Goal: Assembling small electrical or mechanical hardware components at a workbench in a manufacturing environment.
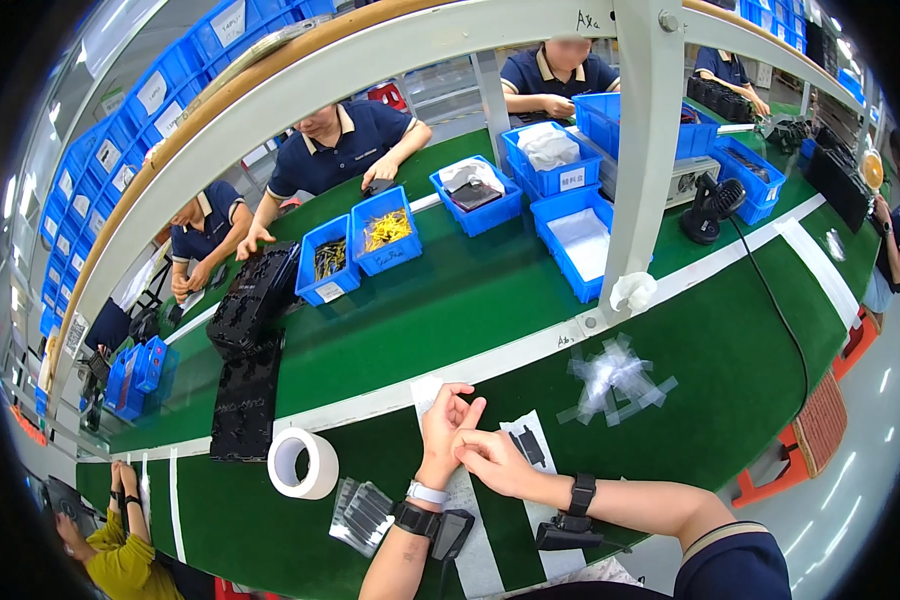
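My left hand [444,432] is raised over the near edge of the green table, its fingers loosely bent and apart with nothing visible in them. Against its palm side rests my right hand [498,463], fingers curled together; whatever they pinch, if anything, is hidden. Both wrists wear black straps with small black devices. Just beyond my right hand, small black strips [528,447] lie on a white paper strip [542,430]. A clear bag of black strips [362,515] lies left of my left forearm, near a white tape roll [322,466].
Clear tape pieces [618,383] lie right of a white post [642,170]. Black trays [243,400] stand at left. Blue bins [383,232] line the far side, where co-workers sit. A black fan [711,208] trails a cable. Another person sits at lower left.
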Demonstrator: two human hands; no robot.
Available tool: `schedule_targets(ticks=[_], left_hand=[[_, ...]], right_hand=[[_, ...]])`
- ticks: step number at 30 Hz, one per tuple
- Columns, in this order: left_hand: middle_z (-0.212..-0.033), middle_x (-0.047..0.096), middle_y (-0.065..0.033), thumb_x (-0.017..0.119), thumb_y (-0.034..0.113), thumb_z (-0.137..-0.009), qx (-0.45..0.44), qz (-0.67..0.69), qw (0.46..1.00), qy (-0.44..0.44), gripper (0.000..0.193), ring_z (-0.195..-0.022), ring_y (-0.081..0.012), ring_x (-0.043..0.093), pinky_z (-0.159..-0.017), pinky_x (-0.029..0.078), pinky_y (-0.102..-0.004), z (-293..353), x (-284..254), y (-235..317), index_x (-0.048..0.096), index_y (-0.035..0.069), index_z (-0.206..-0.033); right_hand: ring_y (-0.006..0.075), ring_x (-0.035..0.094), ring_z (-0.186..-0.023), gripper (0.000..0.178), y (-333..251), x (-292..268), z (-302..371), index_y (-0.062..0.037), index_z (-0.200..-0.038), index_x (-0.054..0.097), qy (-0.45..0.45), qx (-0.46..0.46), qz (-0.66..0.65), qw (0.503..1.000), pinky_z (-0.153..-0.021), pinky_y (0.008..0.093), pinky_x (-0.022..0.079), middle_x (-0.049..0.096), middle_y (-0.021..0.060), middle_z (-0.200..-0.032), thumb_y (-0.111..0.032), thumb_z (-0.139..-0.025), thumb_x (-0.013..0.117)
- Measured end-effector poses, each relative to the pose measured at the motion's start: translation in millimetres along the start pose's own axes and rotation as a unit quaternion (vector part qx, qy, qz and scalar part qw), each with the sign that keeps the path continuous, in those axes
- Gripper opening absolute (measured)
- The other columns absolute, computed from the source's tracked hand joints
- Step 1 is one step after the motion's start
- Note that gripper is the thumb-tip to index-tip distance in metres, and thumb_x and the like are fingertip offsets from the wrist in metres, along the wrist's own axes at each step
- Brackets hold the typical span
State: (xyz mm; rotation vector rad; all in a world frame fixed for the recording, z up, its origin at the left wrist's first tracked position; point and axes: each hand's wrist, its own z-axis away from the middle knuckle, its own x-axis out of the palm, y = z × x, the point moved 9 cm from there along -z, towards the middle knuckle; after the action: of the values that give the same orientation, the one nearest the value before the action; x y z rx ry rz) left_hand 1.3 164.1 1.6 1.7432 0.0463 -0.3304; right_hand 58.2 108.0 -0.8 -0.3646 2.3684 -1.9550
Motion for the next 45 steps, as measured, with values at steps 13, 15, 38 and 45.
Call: schedule_targets(ticks=[13, 15, 38, 45], left_hand=[[-0.061, 0.046, 0.0025, 0.075, 0.016, -0.056, 0.042, -0.13, 0.984, -0.116, 0.037, -0.046, -0.0032, 0.033, -0.04, 0.028, -0.0178, 5.4, 17.3, 13.5, 0.057, 0.006, -0.086], [-0.059, 0.047, 0.0014, 0.074, 0.017, -0.058, 0.064, -0.144, 0.981, -0.113, 0.032, -0.044, -0.0047, 0.034, -0.039, 0.029, -0.0193, 7.1, 19.3, 16.5, 0.058, 0.006, -0.083], [-0.058, 0.053, 0.0026, 0.059, 0.009, -0.077, 0.07, -0.077, 0.993, -0.059, 0.011, -0.046, 0.0008, 0.037, -0.04, 0.029, -0.0161, 1.6, 11.0, 7.4, 0.06, 0.0, -0.082], [-0.061, 0.051, 0.0043, 0.059, 0.01, -0.077, 0.059, -0.083, 0.993, -0.065, 0.011, -0.049, 0.0006, 0.039, -0.043, 0.03, -0.0145, -1.1, 13.2, 7.5, 0.059, 0.0, -0.082]], right_hand=[[0.009, 0.038, -0.048, 0.007, -19.6, 9.7, 4.6, -0.0029, -0.072, 0.049, -0.064, -0.063, 0.06, 0.994, -0.045, 0.0237, 0.029, 0.041, 0.002, -0.053, -0.007, -0.078, 0.047], [0.0094, 0.038, -0.047, 0.007, -25.5, 9.1, 6.4, -0.0029, -0.072, 0.049, -0.062, -0.09, 0.074, 0.991, -0.045, 0.0239, 0.029, 0.04, 0.0021, -0.053, -0.007, -0.078, 0.047], [0.0183, 0.052, -0.048, 0.008, -147.6, -3.5, 49.4, -0.0089, -0.069, 0.05, -0.141, -0.384, 0.485, 0.773, -0.041, 0.0279, 0.043, 0.05, 0.0031, -0.058, -0.012, -0.066, 0.057], [0.0228, 0.046, -0.042, 0.016, -187.7, -91.6, 84.8, -0.009, -0.06, 0.038, -0.038, -0.29, 0.627, 0.722, -0.037, 0.0329, 0.037, 0.042, 0.0041, -0.049, -0.014, -0.067, 0.053]])
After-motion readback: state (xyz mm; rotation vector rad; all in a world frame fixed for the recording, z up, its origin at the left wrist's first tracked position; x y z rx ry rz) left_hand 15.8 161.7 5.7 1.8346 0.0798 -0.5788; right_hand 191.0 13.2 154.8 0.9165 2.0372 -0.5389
